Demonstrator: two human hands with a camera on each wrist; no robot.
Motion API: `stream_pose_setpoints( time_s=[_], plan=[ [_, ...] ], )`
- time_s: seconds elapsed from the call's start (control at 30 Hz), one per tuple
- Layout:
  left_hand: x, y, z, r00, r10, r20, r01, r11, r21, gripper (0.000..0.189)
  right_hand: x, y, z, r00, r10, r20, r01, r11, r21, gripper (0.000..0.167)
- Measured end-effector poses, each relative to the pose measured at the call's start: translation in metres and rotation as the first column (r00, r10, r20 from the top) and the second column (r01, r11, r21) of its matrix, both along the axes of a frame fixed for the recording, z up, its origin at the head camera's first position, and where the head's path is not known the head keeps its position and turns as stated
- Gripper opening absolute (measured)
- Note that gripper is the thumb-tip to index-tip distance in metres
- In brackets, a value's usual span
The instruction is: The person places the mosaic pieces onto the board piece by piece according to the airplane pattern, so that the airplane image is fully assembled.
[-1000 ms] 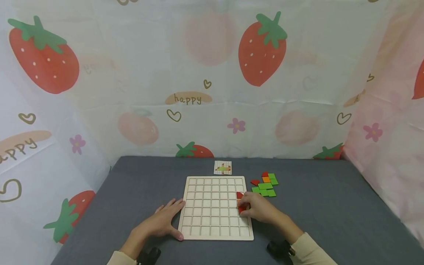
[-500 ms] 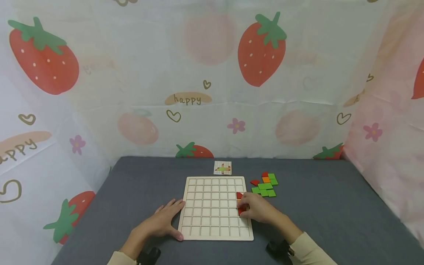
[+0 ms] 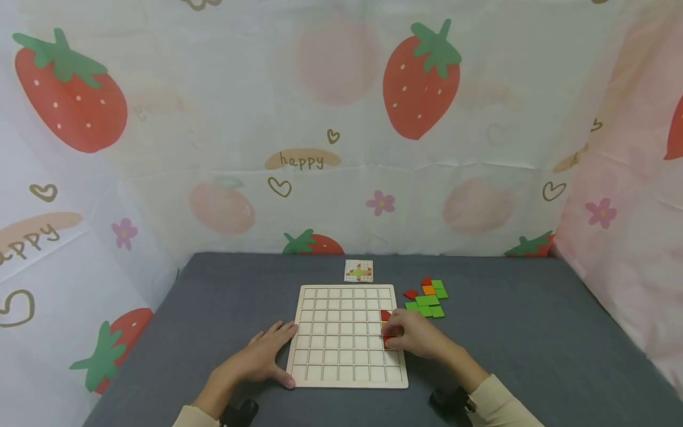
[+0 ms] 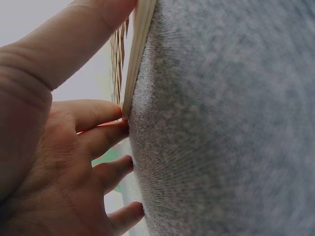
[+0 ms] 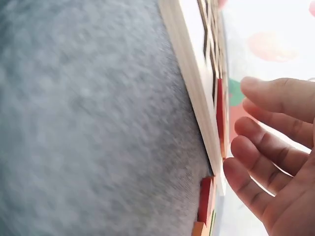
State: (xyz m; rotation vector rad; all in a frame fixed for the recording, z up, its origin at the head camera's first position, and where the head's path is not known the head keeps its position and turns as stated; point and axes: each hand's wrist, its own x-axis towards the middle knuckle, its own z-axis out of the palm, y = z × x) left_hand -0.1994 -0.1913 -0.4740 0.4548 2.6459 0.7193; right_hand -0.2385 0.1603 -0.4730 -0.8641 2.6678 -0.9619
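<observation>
A pale wooden grid board (image 3: 339,356) lies flat on the dark cloth. My left hand (image 3: 256,356) is spread along its left side, thumb at the near corner and fingertips at the edge, as the left wrist view also shows. Over the board's right columns hovers my right hand (image 3: 421,337), fingers loosely bent, holding nothing visible. Beneath its fingertips are a red piece (image 3: 385,315) and another red piece (image 3: 386,343) set in the grid, with a bit of orange between them, mostly covered. In the right wrist view a red piece (image 5: 220,110) sits in the board near the fingers.
Right of the board lie several loose green tiles (image 3: 427,300), an orange tile (image 3: 429,290) and red pieces, one red piece (image 3: 410,294) apart from the others. A small picture card (image 3: 358,270) lies behind the board. A strawberry-print curtain (image 3: 341,201) closes off the table's back.
Almost nothing differs: the right hand's fingertips shift very slightly over the red piece. The left hand, board and loose tiles stay where they were.
</observation>
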Motion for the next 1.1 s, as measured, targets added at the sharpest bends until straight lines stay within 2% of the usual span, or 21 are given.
stream_pose_setpoints(
  time_s=[0.17,0.33,0.6,0.83,1.1],
  plan=[
    [0.0,0.0,0.0,1.0,0.0,0.003,0.0,1.0,0.01,0.114,-0.004,0.009,0.002,1.0,-0.021,0.004,0.022,0.997,-0.07,0.018],
    [0.0,-0.001,0.001,1.0,-0.013,-0.003,0.013,1.0,0.0,0.114,-0.006,0.019,0.008,0.998,-0.065,-0.002,0.065,0.994,-0.084,0.021],
    [0.002,-0.001,0.001,1.0,-0.006,-0.002,0.006,1.0,-0.001,0.114,-0.013,0.035,0.014,0.989,-0.146,-0.027,0.146,0.989,-0.022,0.018],
    [0.0,-0.001,0.0,1.0,-0.003,-0.004,0.003,1.0,0.004,0.113,-0.017,0.046,0.015,0.988,-0.149,-0.049,0.149,0.989,0.013,0.022],
    [0.002,-0.002,0.001,1.0,-0.016,-0.014,0.016,1.0,0.003,0.112,-0.013,0.052,0.008,0.982,-0.184,-0.037,0.187,0.977,0.104,0.019]
  ],
)
